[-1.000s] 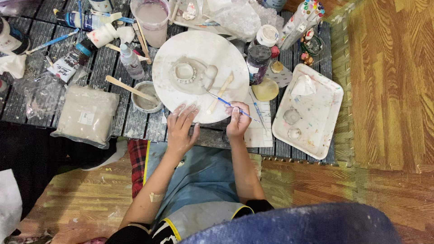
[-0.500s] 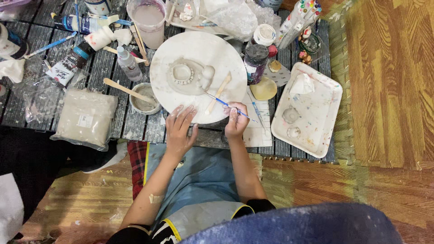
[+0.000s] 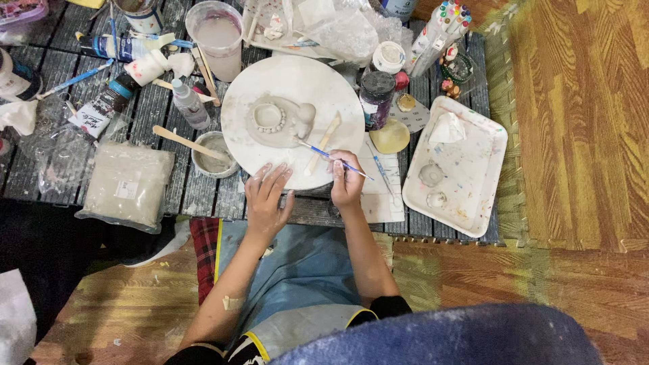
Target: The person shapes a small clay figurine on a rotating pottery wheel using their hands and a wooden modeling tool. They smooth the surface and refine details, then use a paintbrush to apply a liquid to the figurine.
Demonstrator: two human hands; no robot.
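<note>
Grey clay piece [image 3: 276,120] sits mid white round board [image 3: 292,120], ringed bump on top. Your right hand [image 3: 346,181] pinches a thin blue brush [image 3: 332,157], tip at the clay. Left hand [image 3: 267,199] flat, fingers spread, on the board's near edge.

Lighting's pretty even and warm, looks like indoor light from overhead, with only soft shadows under the hands and along the near table [image 3: 203,196] edge, and the floor on the left goes quite dark. The white disc [image 3: 324,88] and tray [image 3: 473,203] come out bright but not blown, with some glare on the plastic bags [image 3: 351,34] up top. Focus is decent in the middle, fine detail is a bit mushy, the wood floor [image 3: 581,122] lines bend near the right edge, and the blue blob [image 3: 446,338] at the bottom is totally out of focus.
</note>
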